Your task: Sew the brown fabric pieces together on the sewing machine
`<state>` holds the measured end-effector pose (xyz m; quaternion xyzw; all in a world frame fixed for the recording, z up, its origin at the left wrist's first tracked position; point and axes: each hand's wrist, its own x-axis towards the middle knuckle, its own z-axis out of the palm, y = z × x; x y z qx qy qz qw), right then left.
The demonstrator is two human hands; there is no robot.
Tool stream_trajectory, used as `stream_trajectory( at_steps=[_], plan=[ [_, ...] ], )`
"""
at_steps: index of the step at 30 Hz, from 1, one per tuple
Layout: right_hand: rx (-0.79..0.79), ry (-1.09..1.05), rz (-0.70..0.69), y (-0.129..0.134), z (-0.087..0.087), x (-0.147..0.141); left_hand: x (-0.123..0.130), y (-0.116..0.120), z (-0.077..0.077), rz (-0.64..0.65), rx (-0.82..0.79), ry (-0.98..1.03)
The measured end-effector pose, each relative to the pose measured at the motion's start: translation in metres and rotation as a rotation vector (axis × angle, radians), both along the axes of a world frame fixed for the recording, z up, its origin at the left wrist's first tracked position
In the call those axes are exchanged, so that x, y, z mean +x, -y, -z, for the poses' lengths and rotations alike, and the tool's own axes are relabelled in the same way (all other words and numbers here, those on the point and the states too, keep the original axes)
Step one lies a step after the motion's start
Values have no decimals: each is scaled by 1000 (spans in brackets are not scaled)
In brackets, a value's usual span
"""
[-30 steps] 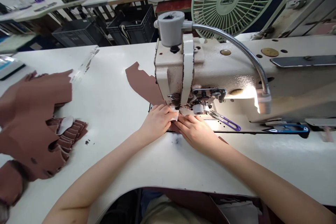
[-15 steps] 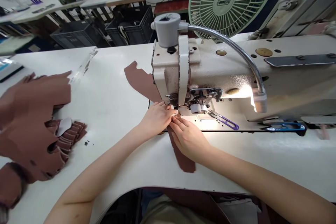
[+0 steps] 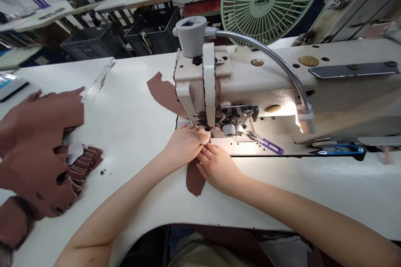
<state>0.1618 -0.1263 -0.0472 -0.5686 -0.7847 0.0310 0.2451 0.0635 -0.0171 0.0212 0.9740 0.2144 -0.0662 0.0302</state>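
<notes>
At the needle area of the sewing machine (image 3: 200, 83), both hands are on a curved brown leather-like piece (image 3: 196, 177). Its far end shows left of the machine head and its near end points toward me. My left hand (image 3: 184, 144) is closed on the piece with curled fingers, and a small white thing (image 3: 206, 137) shows at its fingertips. Close together, the fingers of my right hand (image 3: 221, 169) press the piece down, their tips touching the left hand. The needle and the stretch under the fingers are hidden. Purple thread snips (image 3: 266, 142) lie right of the presser area.
A stack of brown cut pieces (image 3: 37, 137) covers the table's left side, with a ruffled bundle (image 3: 86, 164) on it. Blue snips (image 3: 340, 150) lie at the machine's right. A lit lamp (image 3: 304, 119) hangs over the bed. Behind stand a green fan (image 3: 266, 4) and grey crates (image 3: 90, 44).
The near end of the brown piece has swung left, and more of it is under the hands. Both hands shift slightly left in view, as does the machine; the hands keep their hold.
</notes>
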Motion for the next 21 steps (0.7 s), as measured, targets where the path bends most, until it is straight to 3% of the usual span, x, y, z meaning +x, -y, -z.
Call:
stream_trajectory(
  at_steps=[8,13,17,21],
  plan=[
    [-167,124,-38,10,1,-4,-2,-5,17,-12,65,62],
    [-224,98,-38,6,-2,-5,-1,-6,14,7,80,61],
    [-188,90,-76,11,-3,-12,-9,-6,13,77,-7,172],
    [-161,126,-67,10,-2,-21,-17,-11,24,76,-155,293]
  ],
)
